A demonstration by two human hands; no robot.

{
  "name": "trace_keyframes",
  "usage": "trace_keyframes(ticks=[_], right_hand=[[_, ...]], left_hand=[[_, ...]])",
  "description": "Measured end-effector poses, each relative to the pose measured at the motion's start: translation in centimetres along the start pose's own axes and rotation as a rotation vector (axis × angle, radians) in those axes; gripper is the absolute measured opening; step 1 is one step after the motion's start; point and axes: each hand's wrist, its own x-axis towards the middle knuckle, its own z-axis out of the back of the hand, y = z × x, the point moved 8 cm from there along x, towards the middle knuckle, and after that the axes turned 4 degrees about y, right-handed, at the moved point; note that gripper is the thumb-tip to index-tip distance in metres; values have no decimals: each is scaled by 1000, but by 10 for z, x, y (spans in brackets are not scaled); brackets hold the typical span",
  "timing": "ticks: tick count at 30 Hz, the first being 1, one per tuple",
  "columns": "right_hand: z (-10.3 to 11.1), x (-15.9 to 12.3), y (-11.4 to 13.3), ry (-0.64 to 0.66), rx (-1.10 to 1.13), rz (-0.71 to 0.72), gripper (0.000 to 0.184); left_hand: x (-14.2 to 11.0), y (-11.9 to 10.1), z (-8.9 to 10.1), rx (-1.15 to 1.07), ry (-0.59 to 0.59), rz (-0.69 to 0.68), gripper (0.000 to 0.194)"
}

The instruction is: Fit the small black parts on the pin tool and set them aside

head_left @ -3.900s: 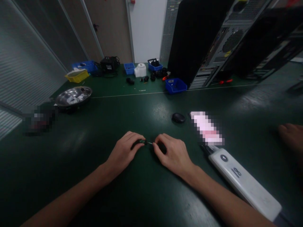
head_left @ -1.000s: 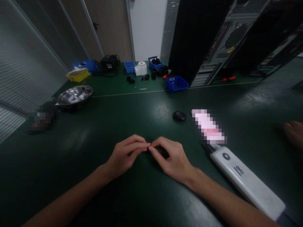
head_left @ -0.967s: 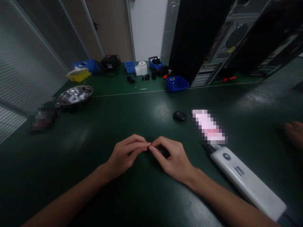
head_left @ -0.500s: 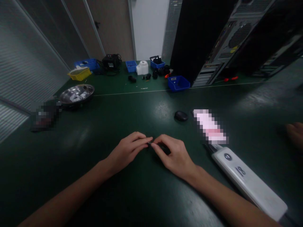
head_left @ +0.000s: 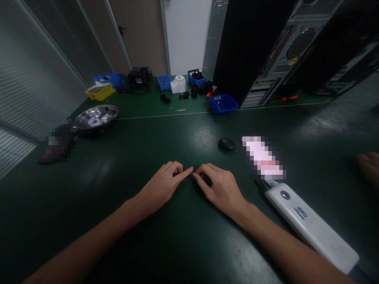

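My right hand [head_left: 219, 185] is closed around a small dark object [head_left: 206, 179], mostly hidden by the fingers. A tiny pale tip shows at its fingertips, too small to name. My left hand [head_left: 166, 179] is just to the left, with one finger stretched toward that tip and the others curled in. It touches or nearly touches the tip; whether something is pinched in it cannot be made out. Both hands rest low over the dark green table [head_left: 148, 244]. Beyond the right hand lies a black computer mouse [head_left: 226, 144].
At right are a blurred-out bright screen [head_left: 262, 157] and a white power-bank-like block [head_left: 312, 227]. Another person's hand [head_left: 368, 165] is at the right edge. Farther back stand a metal bowl [head_left: 96, 117], a blue bin [head_left: 224, 104], a yellow tray [head_left: 100, 92] and a computer case [head_left: 254, 51].
My left hand's fingers have curled back, leaving one finger pointing right. The right hand has shifted slightly right, and the small gap between the hands has widened.
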Motion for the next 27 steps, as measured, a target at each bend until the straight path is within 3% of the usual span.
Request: trace_keyframes(ticks=[5,11,14,19,21,23,27], right_hand=[[1,0,-3,8,-178,-34,16],[10,-1,-5,-57,-250,-94,14],[13,-2,-7,-94,-265,-129,14],[12,-2,-10,-96,-231,-145,14],[10,-2,-10,-84,-204,-139,15],[9,-2,-10,-65,-180,-142,15],[7,-2,-11,-41,-149,-153,14]], left_hand=[[1,1,6,-41,79,11,57],[2,7,18,-252,97,-9,31],[8,4,16,-209,58,-34,32],[6,2,5,-91,87,-116,41],[-8,22,9,-65,73,-69,42],[-35,60,22,-62,21,43,39],[-129,163,68,-27,-164,447,39]])
